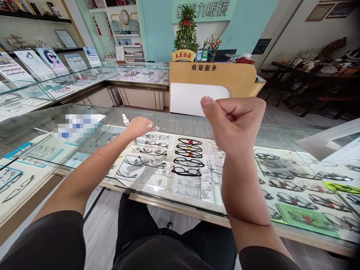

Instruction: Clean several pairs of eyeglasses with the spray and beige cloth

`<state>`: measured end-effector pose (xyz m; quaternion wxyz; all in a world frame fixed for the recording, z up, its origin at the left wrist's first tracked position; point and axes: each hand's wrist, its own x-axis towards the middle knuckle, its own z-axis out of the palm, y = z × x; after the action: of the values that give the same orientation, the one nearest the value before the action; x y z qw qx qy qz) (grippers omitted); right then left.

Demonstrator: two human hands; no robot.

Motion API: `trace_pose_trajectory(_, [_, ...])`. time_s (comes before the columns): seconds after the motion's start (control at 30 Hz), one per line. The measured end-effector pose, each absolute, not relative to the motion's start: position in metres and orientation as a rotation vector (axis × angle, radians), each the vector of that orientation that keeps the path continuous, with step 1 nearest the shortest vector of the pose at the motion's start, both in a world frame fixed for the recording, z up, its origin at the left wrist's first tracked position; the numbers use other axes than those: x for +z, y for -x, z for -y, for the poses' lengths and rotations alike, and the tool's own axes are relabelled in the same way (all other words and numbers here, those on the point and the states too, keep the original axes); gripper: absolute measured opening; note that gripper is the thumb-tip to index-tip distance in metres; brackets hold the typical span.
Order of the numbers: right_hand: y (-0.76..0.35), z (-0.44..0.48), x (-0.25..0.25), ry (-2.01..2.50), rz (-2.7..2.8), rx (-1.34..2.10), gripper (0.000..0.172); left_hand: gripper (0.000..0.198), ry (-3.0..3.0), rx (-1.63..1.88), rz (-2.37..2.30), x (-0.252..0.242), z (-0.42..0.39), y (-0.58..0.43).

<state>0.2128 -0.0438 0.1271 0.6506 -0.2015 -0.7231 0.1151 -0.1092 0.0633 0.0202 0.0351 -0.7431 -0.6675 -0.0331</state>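
My right hand [236, 123] is raised over the glass display counter [157, 198], its fingers curled into a fist and the thumb pointing up and left. Nothing shows in it. Farther back, my left hand [138, 126] is low over the counter top, fingers bent and closed. A small whitish bit shows at its fingertips, but I cannot make out what they hold. Thin, clear-looking glasses [160, 129] lie just right of those fingers. Beside the left hand stands a white spray bottle [125, 120]. Under the glass, black-framed glasses [188, 162] are lined up in a column.
More frames on a green sheet [309, 221] fill the right of the case. A white stand [326, 144] rises at the right, and a blurred card [77, 125] lies at the left. A wooden cashier desk [180, 71] with a plant [185, 32] stands beyond.
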Motion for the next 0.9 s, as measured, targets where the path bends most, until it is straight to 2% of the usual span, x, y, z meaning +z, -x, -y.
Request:
trace_pose_trajectory(0.3, [-0.213, 0.045, 0.128, 0.489, 1.644, 0.293, 0.079, 0.034, 2.365, -0.041, 1.995, -0.018, -0.104, 0.092])
trace_pose_trajectory(0.67, [-0.213, 0.044, 0.127, 0.520, 1.657, 0.288, 0.077, 0.030, 2.396, 0.010, 2.008, -0.024, -0.106, 0.089])
trace_pose_trajectory(0.9, [-0.212, 0.046, 0.128, 0.462, 1.608, 0.274, 0.078, 0.052, 2.316, -0.276, 2.079, -0.009, -0.061, 0.113])
